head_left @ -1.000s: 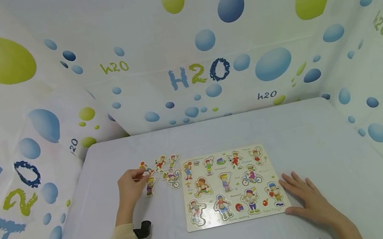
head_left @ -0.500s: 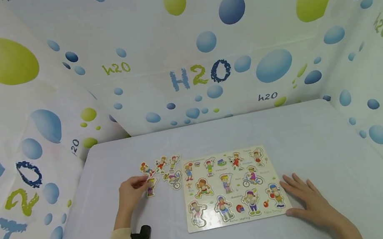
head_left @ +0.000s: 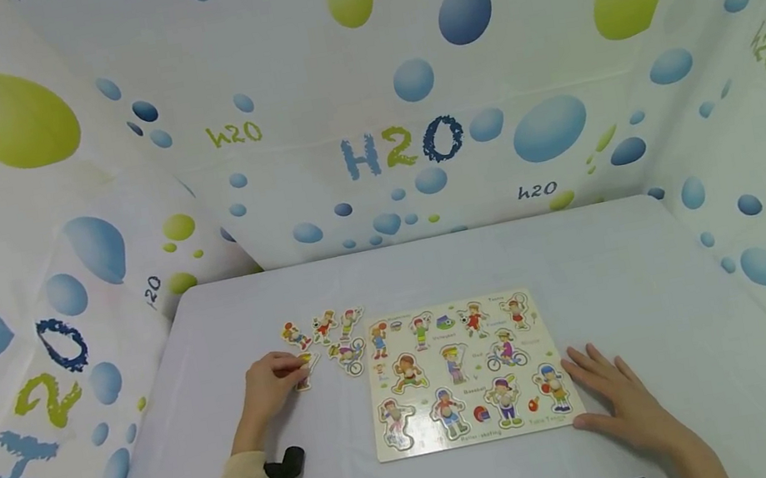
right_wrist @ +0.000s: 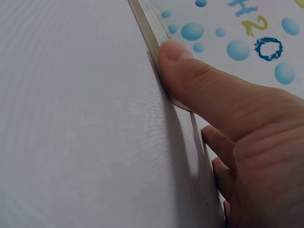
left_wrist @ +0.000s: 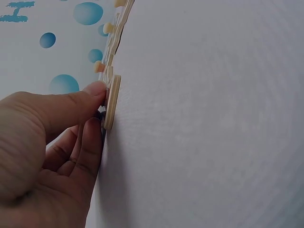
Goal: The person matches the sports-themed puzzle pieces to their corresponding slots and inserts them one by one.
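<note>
My left hand (head_left: 273, 388) pinches a wooden puzzle piece (head_left: 306, 379) showing a figure with a stick. In the left wrist view, thumb and fingers meet at the back side of that piece, whose pale edge (left_wrist: 113, 102) faces the camera close to the tablecloth; its knob is hidden by the fingers. A wooden puzzle board (head_left: 422, 427) with sports figures lies at the middle of the table. My right hand (head_left: 615, 399) rests with fingers spread at the board's right edge, its thumb (right_wrist: 185, 71) on the board's corner in the right wrist view.
Several loose pieces lie between the left hand and the board: a red-ball figure (head_left: 296, 335), a football figure (head_left: 325, 327), another figure (head_left: 350, 323) and a cyclist (head_left: 349, 357). A patterned curtain (head_left: 311, 175) encloses the white table (head_left: 492, 254) behind and at both sides.
My left hand has come down from the red-ball piece to the stick figure just below it, and its fingers now cover part of that figure. The right hand stays at the board.
</note>
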